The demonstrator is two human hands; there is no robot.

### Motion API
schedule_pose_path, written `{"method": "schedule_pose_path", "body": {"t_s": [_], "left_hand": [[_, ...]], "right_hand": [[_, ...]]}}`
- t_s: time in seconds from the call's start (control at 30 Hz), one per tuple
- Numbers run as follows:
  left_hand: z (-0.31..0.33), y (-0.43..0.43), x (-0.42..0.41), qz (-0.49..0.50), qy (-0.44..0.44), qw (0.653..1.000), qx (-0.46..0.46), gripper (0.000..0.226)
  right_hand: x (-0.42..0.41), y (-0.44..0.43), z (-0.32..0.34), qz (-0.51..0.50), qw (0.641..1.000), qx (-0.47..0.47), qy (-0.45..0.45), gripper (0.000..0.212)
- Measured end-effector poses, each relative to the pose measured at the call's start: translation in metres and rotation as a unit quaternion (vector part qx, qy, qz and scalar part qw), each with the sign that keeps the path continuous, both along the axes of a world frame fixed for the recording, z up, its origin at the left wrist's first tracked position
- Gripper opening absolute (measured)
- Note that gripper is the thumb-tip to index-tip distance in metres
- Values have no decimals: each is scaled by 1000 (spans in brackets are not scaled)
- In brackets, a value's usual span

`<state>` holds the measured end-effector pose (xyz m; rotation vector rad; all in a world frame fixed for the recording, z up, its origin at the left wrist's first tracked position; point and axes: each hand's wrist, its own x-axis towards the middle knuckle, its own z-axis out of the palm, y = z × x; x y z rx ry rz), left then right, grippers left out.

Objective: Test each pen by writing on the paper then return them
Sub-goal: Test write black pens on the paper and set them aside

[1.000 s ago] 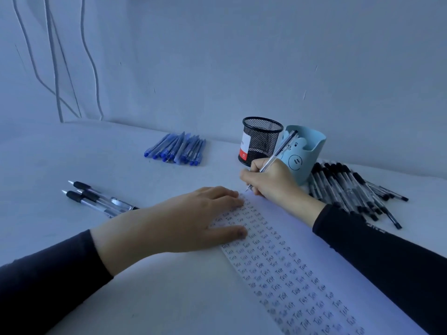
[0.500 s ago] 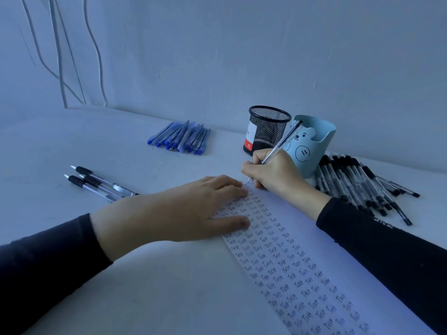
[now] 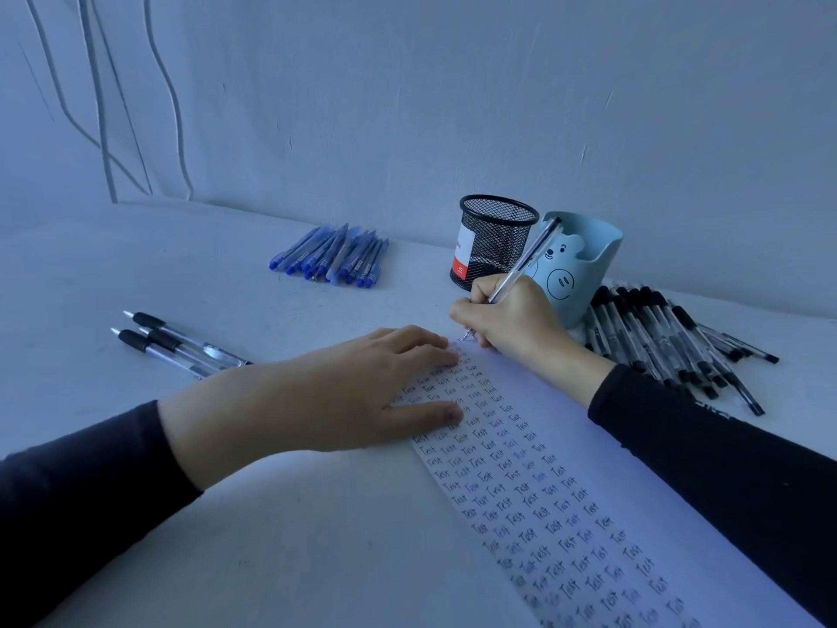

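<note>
Writing now: the right hand (image 3: pixel 516 319) grips one clear pen (image 3: pixel 525 260) in a writing hold, its tip down on the far end of the paper (image 3: pixel 566 401), centre of the frame, above the columns of "Test".
Left hand: the left hand (image 3: pixel 317 401) lies flat with straight fingers, pressing the sheet's left edge, centre-left of the frame.
Risk, edge: the tip sits close to the sheet's far end, so a long stroke would likely mark the table (image 3: pixel 271 537).
Risk, slip: if the flat hand eases off, writing pressure could skew the sheet.
Risk, smudge: the right sleeve lies over the page and could drag fresh ink.
Risk, mix-up: three separate groups lie loose, and returning the pen to the wrong one would blur tested from untested.
Count, holders: two, a black mesh cup (image 3: pixel 496 237) and a blue bear cup (image 3: pixel 584 260), upper centre-right.
Count, black-grip pens (image 3: pixel 176 344): three, left of the frame.
Count, blue pens (image 3: pixel 330 260): roughly ten, upper centre; they overlap too much for an exact count.
Count, black-capped pens (image 3: pixel 670 337): a large heap at right, too tangled to count.
</note>
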<state>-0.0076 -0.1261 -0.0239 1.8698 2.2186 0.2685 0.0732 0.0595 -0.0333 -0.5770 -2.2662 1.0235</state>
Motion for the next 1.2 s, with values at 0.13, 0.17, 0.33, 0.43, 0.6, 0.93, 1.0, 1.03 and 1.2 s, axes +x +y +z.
{"method": "schedule_pose_path", "body": {"t_s": [0.13,0.17,0.33,0.43,0.6,0.93,1.0,1.03,1.2], "left_hand": [[-1,1,-1,1,1,1000,2,84],[-2,1,-1,1,0,1000,0,85],[-2,2,-1,2,2,1000,-1,85],[-2,1,-1,2,2,1000,1,84],[-2,1,-1,1,4,1000,6,81],[-3,1,-2,-3,6,1000,8,79],[-2,0,-2,-3,2,1000,8,80],[-2,0,-2,-5,1,1000,10,81],[-2,-3,-3,-13,7,1000,3,83]], "right_hand": [[0,1,0,-1,1000,-7,-3,33],[0,1,0,-4,1000,-9,0,33],[1,1,0,-1,1000,-11,2,34],[1,2,0,-2,1000,-25,6,35],[0,3,-1,-13,1000,-13,6,33],[1,1,0,-22,1000,-20,0,30],[0,2,2,-18,998,-53,12,30],[0,2,4,-14,997,-69,22,33],[10,5,25,13,995,-98,18,35]]}}
